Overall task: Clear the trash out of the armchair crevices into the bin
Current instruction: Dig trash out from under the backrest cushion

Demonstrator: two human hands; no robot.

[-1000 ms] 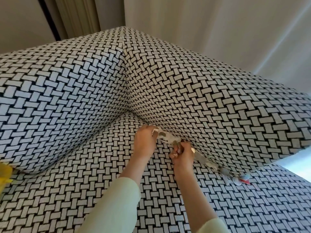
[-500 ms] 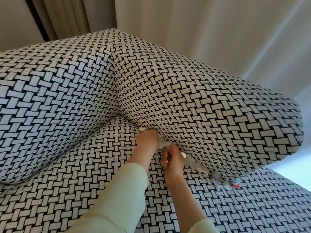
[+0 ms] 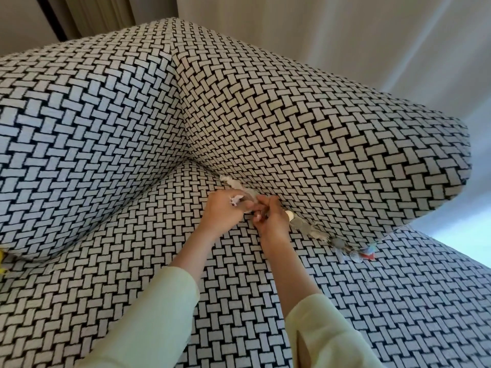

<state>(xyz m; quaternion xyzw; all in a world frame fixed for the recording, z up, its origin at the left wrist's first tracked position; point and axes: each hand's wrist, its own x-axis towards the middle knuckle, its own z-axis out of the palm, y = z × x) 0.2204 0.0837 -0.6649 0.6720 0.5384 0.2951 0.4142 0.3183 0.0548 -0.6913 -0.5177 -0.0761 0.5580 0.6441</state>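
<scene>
The left hand (image 3: 225, 209) grips white scraps (image 3: 236, 201), the right hand (image 3: 272, 221) pinches one more, and lots of trash (image 3: 317, 233) waits lower right.

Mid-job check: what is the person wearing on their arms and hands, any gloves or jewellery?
Both hands are bare: no gloves, rings or watch show on the left hand or the right hand. Each arm wears a loose pale yellow-green fabric long sleeve, the left sleeve and the right sleeve, both ending short of the wrist. The right cuff has a small slit.
</scene>
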